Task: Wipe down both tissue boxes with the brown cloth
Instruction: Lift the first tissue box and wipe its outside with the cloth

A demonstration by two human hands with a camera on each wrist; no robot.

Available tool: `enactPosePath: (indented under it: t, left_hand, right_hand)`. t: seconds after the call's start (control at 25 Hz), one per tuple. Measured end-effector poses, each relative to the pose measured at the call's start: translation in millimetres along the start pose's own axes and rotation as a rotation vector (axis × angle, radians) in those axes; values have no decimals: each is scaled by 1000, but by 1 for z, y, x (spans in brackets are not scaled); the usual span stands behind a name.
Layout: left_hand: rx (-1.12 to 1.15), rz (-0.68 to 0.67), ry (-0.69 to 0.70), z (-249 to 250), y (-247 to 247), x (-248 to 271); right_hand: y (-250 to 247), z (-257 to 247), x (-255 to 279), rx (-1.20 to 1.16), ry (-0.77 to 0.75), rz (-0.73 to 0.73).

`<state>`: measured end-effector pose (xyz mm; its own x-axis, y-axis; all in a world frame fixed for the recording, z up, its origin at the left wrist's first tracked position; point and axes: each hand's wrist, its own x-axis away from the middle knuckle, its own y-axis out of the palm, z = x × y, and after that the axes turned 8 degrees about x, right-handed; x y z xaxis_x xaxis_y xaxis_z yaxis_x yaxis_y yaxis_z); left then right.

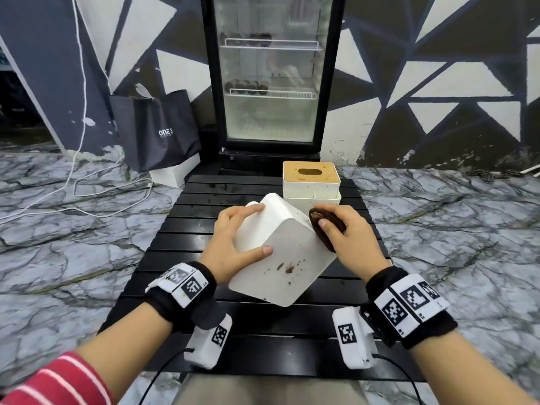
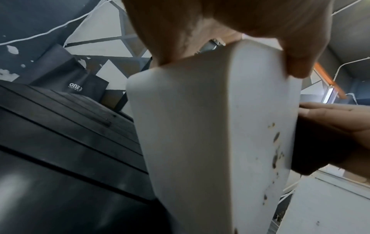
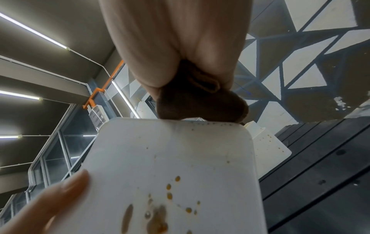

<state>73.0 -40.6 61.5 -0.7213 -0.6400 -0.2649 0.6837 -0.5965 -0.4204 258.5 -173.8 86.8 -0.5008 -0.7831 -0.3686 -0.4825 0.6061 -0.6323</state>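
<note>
A white tissue box [image 1: 280,252] is tilted above the black slatted table [image 1: 204,200], its near face spotted with brown stains [image 3: 160,213]. My left hand [image 1: 233,244] grips its left side, fingers over the top edge and thumb on the near face. My right hand [image 1: 342,232] holds the bunched brown cloth [image 1: 324,226] against the box's right upper edge. The same box [image 2: 210,126] fills the left wrist view. A second tissue box [image 1: 311,182] with a wooden slotted lid stands just behind, resting on a white base.
A glass-door fridge [image 1: 271,74] stands behind the table. A black shopping bag [image 1: 157,127] leans by the wall at left, with white cables [image 1: 73,176] on the marble floor. The patterned wall [image 1: 438,83] closes the back.
</note>
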Motion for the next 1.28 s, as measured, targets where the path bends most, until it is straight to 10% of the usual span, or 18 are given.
enactPosePath:
  t: [0.92,1.28]
  left_hand:
    - [-1,-60,-47,-25,-14,19]
    - [-49,-62,-52,-27,-9,20]
  right_hand:
    - [30,-30,10,341,-205,-216]
    - [14,-15,8,62,124,-91]
